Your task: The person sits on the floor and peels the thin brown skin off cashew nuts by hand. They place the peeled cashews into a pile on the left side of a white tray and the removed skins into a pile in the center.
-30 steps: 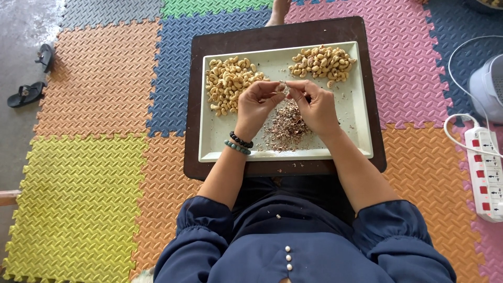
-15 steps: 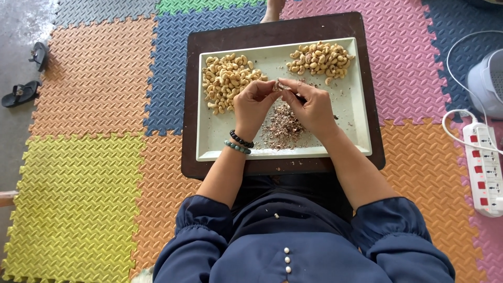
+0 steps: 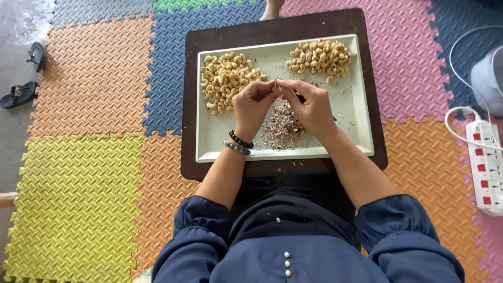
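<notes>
A pale rectangular tray (image 3: 361, 110) lies on a dark brown board (image 3: 377, 63) in front of me. On its left side is a heap of pale peeled cashews (image 3: 226, 79); at the back right is a heap of browner, skin-on cashews (image 3: 320, 56). A pile of brown skin flakes (image 3: 283, 127) lies in the middle. My left hand (image 3: 252, 105) and my right hand (image 3: 310, 106) meet above the flakes, fingertips pinching one small cashew (image 3: 275, 85) between them. A thin dark tool shows beside my right hand. Two bead bracelets circle my left wrist.
Coloured foam floor mats (image 3: 94, 183) surround the board. A white power strip (image 3: 487, 167) with red switches and a white cable lies at the right, near a white appliance (image 3: 487, 78). Dark sandals (image 3: 21, 94) rest on the grey floor at the left.
Both hands have stayed together over the flake pile, fingers working the nut. The view has shifted slightly; the heaps look the same.
</notes>
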